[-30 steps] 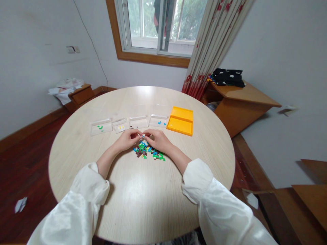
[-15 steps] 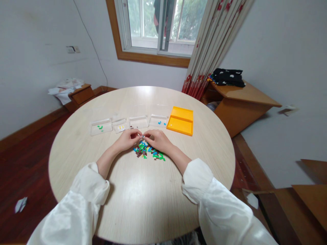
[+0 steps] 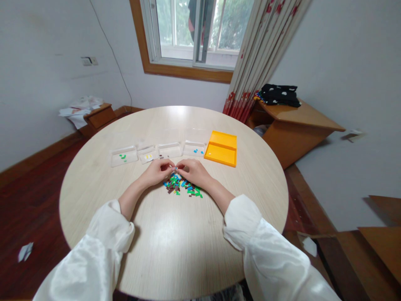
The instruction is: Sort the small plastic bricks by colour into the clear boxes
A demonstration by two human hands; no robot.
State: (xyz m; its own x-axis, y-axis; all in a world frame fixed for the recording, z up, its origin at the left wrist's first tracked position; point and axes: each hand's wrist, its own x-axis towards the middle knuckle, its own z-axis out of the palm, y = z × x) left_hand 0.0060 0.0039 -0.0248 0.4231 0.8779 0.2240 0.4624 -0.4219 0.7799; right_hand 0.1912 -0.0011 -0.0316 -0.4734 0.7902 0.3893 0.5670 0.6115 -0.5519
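My left hand (image 3: 159,171) and my right hand (image 3: 192,172) meet fingertip to fingertip above the table. Pinched between them is a tiny building brick (image 3: 176,168), bluish as far as it shows and mostly covered by the fingers. Just below the hands lies a loose pile of small building bricks (image 3: 180,184) in green, brown, blue, yellow and white. Part of the pile is hidden by my right hand. Behind the hands stand clear plastic boxes: one holds green pieces (image 3: 123,157), one yellow pieces (image 3: 148,156), one a few brown pieces, one blue pieces (image 3: 198,151).
An open orange case (image 3: 221,158) lies right of the clear boxes, with one small pale piece inside. Everything rests on a round pale wooden table (image 3: 175,242). Past its right edge, a wooden cabinet (image 3: 300,121) carries folded black cloth (image 3: 280,95). Papers (image 3: 83,106) sit at the far left.
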